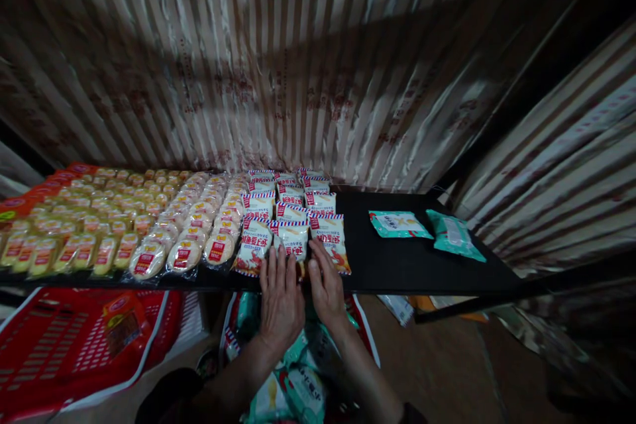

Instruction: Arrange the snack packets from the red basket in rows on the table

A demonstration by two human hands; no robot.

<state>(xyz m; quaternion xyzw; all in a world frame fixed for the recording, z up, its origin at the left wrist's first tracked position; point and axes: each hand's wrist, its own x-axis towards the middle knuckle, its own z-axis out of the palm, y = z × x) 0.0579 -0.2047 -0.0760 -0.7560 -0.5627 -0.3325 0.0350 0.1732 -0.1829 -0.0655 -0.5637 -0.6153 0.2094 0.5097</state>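
Observation:
Both of my hands reach to the front edge of a black shelf. My left hand lies with fingers stretched over the lower part of the middle front snack bag. Beside it, my right hand has its fingers extended against the right front snack bag. Neither hand is closed around a bag. These white bags with red lettering and striped tops stand in three rows running back. A left front snack bag sits just left of my left fingers. The bottom of the middle bag is partly hidden.
Round wrapped crackers and small yellow packaged cakes fill the shelf's left. Two teal snack bags lie at right. Below are a red basket and another basket holding teal bags. Striped sheeting hangs behind.

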